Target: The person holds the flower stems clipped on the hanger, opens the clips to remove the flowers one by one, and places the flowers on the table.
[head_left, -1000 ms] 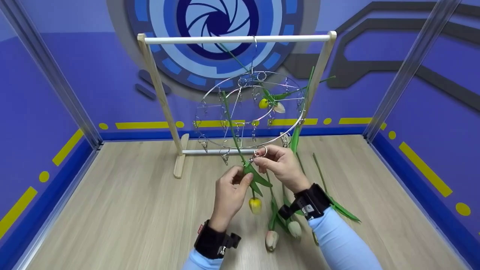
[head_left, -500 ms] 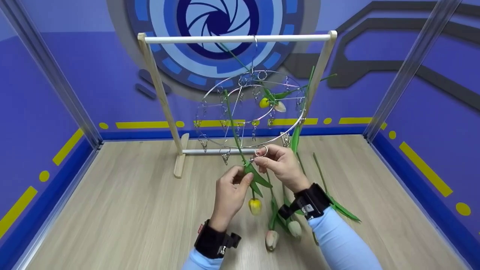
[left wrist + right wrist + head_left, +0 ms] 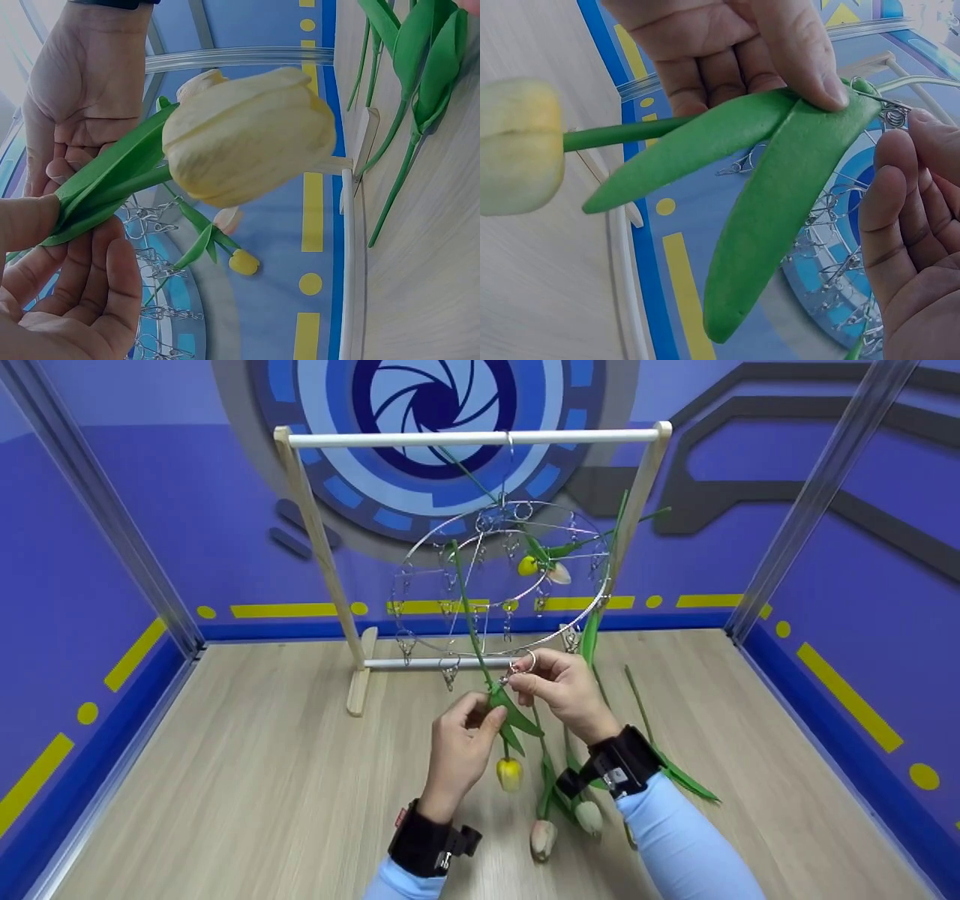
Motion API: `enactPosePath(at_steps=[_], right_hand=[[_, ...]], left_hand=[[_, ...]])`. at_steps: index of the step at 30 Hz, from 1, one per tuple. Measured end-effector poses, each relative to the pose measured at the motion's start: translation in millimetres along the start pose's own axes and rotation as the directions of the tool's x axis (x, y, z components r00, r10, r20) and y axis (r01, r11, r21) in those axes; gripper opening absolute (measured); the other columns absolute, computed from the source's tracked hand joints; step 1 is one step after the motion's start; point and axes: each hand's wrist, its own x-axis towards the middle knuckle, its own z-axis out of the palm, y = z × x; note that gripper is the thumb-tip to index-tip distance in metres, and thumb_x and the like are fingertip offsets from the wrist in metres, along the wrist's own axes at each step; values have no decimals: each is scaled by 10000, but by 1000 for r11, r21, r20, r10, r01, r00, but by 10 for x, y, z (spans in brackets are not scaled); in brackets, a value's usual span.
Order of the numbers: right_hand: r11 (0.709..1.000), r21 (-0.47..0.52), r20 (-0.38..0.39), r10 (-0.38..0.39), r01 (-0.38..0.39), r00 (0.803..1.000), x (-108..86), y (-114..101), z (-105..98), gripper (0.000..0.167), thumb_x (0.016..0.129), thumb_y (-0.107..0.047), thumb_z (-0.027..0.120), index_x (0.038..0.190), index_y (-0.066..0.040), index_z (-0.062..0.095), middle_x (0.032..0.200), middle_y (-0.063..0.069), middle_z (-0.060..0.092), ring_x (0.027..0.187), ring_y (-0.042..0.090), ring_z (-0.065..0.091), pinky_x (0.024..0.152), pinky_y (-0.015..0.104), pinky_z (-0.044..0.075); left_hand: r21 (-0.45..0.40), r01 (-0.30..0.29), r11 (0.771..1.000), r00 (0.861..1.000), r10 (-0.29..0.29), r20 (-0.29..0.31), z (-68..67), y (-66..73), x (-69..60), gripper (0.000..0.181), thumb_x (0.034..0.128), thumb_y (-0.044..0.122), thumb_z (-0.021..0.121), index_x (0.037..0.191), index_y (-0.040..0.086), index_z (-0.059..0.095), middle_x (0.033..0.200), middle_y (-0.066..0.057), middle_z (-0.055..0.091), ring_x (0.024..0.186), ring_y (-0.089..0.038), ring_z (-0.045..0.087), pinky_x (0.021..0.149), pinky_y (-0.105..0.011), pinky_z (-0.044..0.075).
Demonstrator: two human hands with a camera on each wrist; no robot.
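A yellow tulip (image 3: 510,774) hangs bloom down, its stem rising in front of the round wire hanger (image 3: 420,643). My left hand (image 3: 461,750) pinches it between thumb and fingers where the green leaves (image 3: 765,202) join the stem. Just right of that, my right hand (image 3: 559,694) pinches a metal clip (image 3: 894,114) by its wire end. In the right wrist view the clip's tip meets the stem near the leaf base; whether it grips the stem is hard to tell. The bloom (image 3: 247,139) faces the left wrist camera.
A wooden rack (image 3: 322,540) with a white top bar carries the hanger and its dangling clips. Yellow and pale tulips (image 3: 559,574) hang at its far right. Several more tulips (image 3: 544,840) lie on the wooden table (image 3: 247,780), right of the left hand.
The tulip's upper stem end has swayed slightly right. Both hands stay in place on the tulip and the clip.
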Motion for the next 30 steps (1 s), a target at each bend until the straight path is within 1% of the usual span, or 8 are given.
enactPosePath(at_steps=[6, 11, 16, 23, 27, 30], right_hand=[[1000, 8, 5, -11, 11, 1000, 1, 9, -6, 160, 949, 39, 687, 972, 182, 620, 833, 7, 697, 636, 101, 619, 607, 234, 533], [1000, 0, 8, -7, 7, 1000, 2, 14, -15, 163, 955, 31, 686, 965, 178, 617, 830, 3, 694, 636, 99, 620, 610, 232, 533], [1000, -7, 10, -1, 1, 1000, 3, 7, -22, 160, 960, 29, 683, 955, 173, 615, 825, 2, 694, 635, 98, 619, 609, 230, 533], [1000, 3, 7, -8, 8, 1000, 3, 1, -38, 166, 947, 42, 691, 931, 187, 612, 790, -3, 688, 621, 93, 619, 597, 235, 542], [1000, 9, 14, -14, 13, 1000, 2, -5, -47, 173, 945, 42, 694, 925, 192, 609, 794, 0, 691, 618, 93, 620, 595, 238, 549], [1000, 8, 13, -4, 3, 1000, 1, -13, -54, 174, 949, 39, 693, 930, 191, 611, 795, 4, 691, 620, 96, 619, 598, 242, 552]], left_hand=[[2, -10, 1000, 1000, 10, 3, -2, -6, 0, 113, 987, 160, 715, 985, 47, 718, 876, -44, 707, 795, -173, 660, 714, -302, 547], [2, -19, 1000, 1000, 19, 1, -1, -11, 2, 120, 983, 158, 719, 970, 39, 714, 865, -47, 706, 779, -168, 655, 706, -296, 544], [-5, -15, 1000, 1000, 15, 3, -1, -13, 1, 113, 980, 155, 722, 960, 44, 717, 863, -48, 709, 782, -172, 661, 712, -296, 550], [8, 2, 1000, 1000, -2, 14, -14, 2, -6, 112, 984, 171, 721, 962, 62, 722, 885, -40, 720, 797, -175, 679, 714, -311, 558], [2, 1, 1000, 1000, -1, 20, -14, 7, -4, 106, 984, 159, 719, 960, 56, 721, 886, -47, 718, 798, -179, 679, 713, -295, 556], [0, -4, 1000, 1000, 4, 20, -13, 6, 0, 103, 982, 153, 720, 953, 54, 720, 882, -49, 718, 791, -181, 678, 707, -287, 557]])
